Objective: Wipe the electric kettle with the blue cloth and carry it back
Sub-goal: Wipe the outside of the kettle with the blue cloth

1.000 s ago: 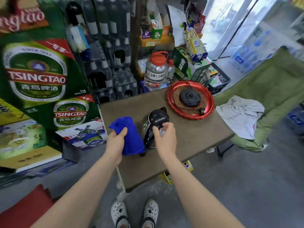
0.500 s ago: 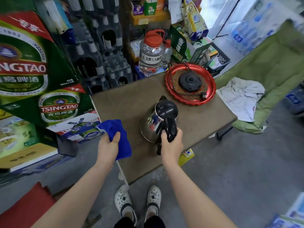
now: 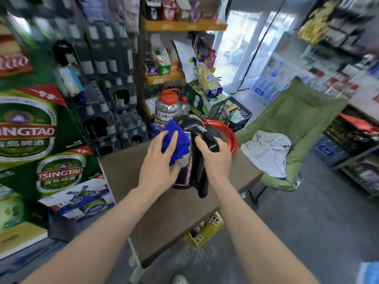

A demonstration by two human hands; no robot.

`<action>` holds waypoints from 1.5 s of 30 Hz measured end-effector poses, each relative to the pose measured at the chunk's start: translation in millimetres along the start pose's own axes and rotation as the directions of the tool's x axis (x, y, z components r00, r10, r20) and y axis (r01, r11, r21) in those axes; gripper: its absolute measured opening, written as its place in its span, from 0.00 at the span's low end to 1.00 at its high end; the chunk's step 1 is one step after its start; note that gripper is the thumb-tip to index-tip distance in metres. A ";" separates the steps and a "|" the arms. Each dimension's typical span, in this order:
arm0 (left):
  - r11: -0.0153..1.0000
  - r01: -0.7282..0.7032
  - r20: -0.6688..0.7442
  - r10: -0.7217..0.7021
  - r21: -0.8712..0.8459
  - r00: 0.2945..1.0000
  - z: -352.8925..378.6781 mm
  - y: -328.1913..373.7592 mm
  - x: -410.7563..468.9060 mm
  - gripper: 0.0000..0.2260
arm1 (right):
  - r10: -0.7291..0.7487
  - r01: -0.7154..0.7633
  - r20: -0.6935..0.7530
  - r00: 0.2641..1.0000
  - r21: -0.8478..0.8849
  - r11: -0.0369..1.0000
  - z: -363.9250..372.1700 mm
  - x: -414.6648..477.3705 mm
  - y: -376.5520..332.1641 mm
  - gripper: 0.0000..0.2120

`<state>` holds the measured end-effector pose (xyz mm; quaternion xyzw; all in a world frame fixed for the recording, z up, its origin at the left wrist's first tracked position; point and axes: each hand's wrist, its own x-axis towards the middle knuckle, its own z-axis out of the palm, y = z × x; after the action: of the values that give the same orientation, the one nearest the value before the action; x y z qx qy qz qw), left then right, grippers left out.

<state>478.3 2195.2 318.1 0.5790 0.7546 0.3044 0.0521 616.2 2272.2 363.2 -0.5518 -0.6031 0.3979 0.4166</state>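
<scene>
The electric kettle (image 3: 189, 160), shiny steel with a black lid and handle, is held above the brown table (image 3: 164, 218). My right hand (image 3: 215, 158) grips its black handle. My left hand (image 3: 158, 162) presses the blue cloth (image 3: 176, 142) against the kettle's left side. Behind the kettle sits the red tray (image 3: 232, 138); the kettle's base on it is mostly hidden by the kettle and my right hand.
A clear jug with a red cap (image 3: 167, 108) stands at the table's far edge. Green beer cartons (image 3: 41, 140) are stacked at the left. A green folding chair (image 3: 297, 124) with a white cloth (image 3: 266, 152) stands right of the table. Shelves of goods rise behind.
My right hand has lifted the kettle by its handle. My left hand has brought the blue cloth from the table's left edge onto the kettle's side. The view has tilted up.
</scene>
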 end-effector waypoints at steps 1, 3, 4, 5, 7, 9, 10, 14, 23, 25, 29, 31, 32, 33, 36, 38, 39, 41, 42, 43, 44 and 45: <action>0.999 -0.031 -0.013 0.031 -0.014 0.999 -0.7 6.8 0.7 0.31 | -0.026 0.026 -0.012 1.000 -0.003 1.000 -5.8 3.3 -12.1 0.07; 0.994 -0.104 -0.028 0.104 -0.010 0.994 -2.4 21.2 1.4 0.27 | -0.070 0.070 -0.037 0.997 -0.009 0.998 -16.7 8.9 -29.2 0.09; 0.989 -0.148 -0.034 0.149 0.012 0.988 -2.9 28.3 2.7 0.26 | -0.083 0.083 -0.051 0.995 0.003 0.997 -21.5 10.5 -35.5 0.09; 0.983 -0.181 -0.050 0.183 0.025 0.982 -3.1 34.9 4.9 0.24 | -0.092 0.093 -0.061 0.994 0.019 0.995 -25.6 11.6 -40.4 0.09; 0.981 -0.187 -0.100 0.180 -0.061 0.978 -6.7 47.9 13.4 0.22 | -0.085 0.088 -0.063 0.994 0.046 0.995 -30.4 11.9 -48.9 0.10; 0.964 -0.186 -0.215 0.144 -0.190 0.966 -13.3 59.0 25.8 0.17 | -0.053 0.057 -0.050 0.997 0.093 0.994 -32.2 10.2 -55.1 0.14; 0.954 -0.174 -0.275 0.104 -0.243 0.956 -17.4 62.8 32.4 0.15 | -0.043 0.049 -0.050 0.998 0.119 0.992 -32.8 8.9 -59.2 0.14; 0.964 -0.184 -0.294 0.122 -0.193 0.948 -31.6 68.6 46.2 0.26 | -0.014 0.024 -0.049 0.999 0.195 0.980 -39.1 10.5 -79.1 0.12; 0.994 -0.108 -0.270 0.097 -0.029 0.958 -36.8 72.4 33.8 0.21 | -0.003 0.012 -0.037 0.999 0.245 0.970 -33.0 4.2 -89.8 0.13; 0.993 -0.014 -0.307 -0.024 -0.121 0.952 -51.2 77.4 51.3 0.26 | -0.015 0.024 -0.035 0.999 0.265 0.964 -30.5 0.8 -93.8 0.13; 0.997 -0.076 -0.284 0.073 0.001 0.956 -49.0 73.1 41.6 0.37 | -0.058 0.066 -0.037 0.998 0.278 0.958 -32.9 5.7 -107.2 0.11; 0.981 -0.158 -0.246 0.181 0.111 0.952 -38.1 64.9 24.7 0.39 | -0.123 0.127 -0.035 0.992 0.234 0.964 -34.0 4.4 -108.6 0.14; 0.978 -0.174 -0.233 0.197 0.116 0.952 -34.0 60.4 21.5 0.38 | -0.157 0.160 -0.034 0.987 0.216 0.963 -34.0 2.6 -107.1 0.13; 0.981 -0.173 -0.238 0.189 0.089 0.953 -34.1 58.9 23.1 0.37 | -0.173 0.176 -0.031 0.984 0.200 0.964 -33.3 1.2 -104.1 0.11; 0.994 -0.092 -0.275 0.074 -0.053 0.959 -54.2 69.5 46.1 0.35 | -0.157 0.158 -0.018 0.987 0.194 0.968 -29.5 -4.6 -100.5 0.10; 0.991 -0.089 -0.293 0.057 -0.099 0.954 -71.0 76.3 60.6 0.35 | -0.131 0.134 -0.025 0.991 0.224 0.965 -29.5 -6.5 -103.5 0.12; 0.989 -0.106 -0.305 0.070 -0.102 0.950 -75.8 78.0 63.9 0.35 | -0.124 0.125 -0.022 0.992 0.240 0.963 -30.4 -4.7 -104.8 0.15; 0.986 -0.139 -0.333 0.102 -0.089 0.937 -77.5 78.6 59.9 0.36 | -0.140 0.139 -0.015 0.990 0.248 0.959 -34.1 -2.7 -107.8 0.08; 0.985 -0.153 -0.348 0.117 -0.076 0.930 -74.6 78.1 53.4 0.36 | -0.169 0.169 -0.018 0.985 0.235 0.957 -35.1 -1.6 -109.2 0.05; 0.984 -0.166 -0.359 0.134 -0.058 0.924 -69.1 78.2 45.1 0.37 | -0.204 0.204 -0.022 0.979 0.215 0.955 -35.9 -2.9 -110.7 0.05; 0.983 -0.182 -0.362 0.159 -0.030 0.919 -61.1 78.0 36.3 0.37 | -0.240 0.241 -0.029 0.970 0.186 0.952 -36.1 -4.4 -110.8 0.04; 0.979 -0.205 -0.354 0.194 0.004 0.915 -53.1 77.7 28.6 0.37 | -0.280 0.282 -0.037 0.959 0.159 0.946 -35.6 -6.4 -110.7 0.04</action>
<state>511.5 2211.1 409.2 0.5880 0.6835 0.4194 -0.1058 613.0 2258.3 478.8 -0.4271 -0.6380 0.3788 0.5168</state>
